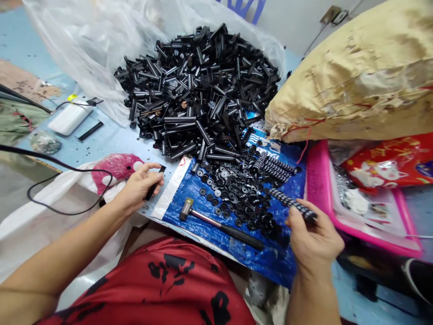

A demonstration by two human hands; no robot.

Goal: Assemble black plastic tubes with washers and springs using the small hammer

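Note:
My left hand [140, 184] is closed around a short black plastic tube [154, 184] at the table's near left, beside a pink plush toy [117, 169]. My right hand [313, 237] pinches a stacked rod of black ring parts [297, 206] at the right edge of a blue sheet [203, 216]. Between my hands lies a small hammer [219, 225] with a black grip. Loose black washers [243, 194] cover the sheet. A big heap of black plastic tubes [199, 90] rises behind them.
A clear plastic bag [94, 45] lies behind the heap. A tan sack [365, 76] sits at the right above a pink tray [321, 198]. A white power bank [69, 118] and black cable [50, 162] lie at the left. My red patterned lap [162, 284] is below.

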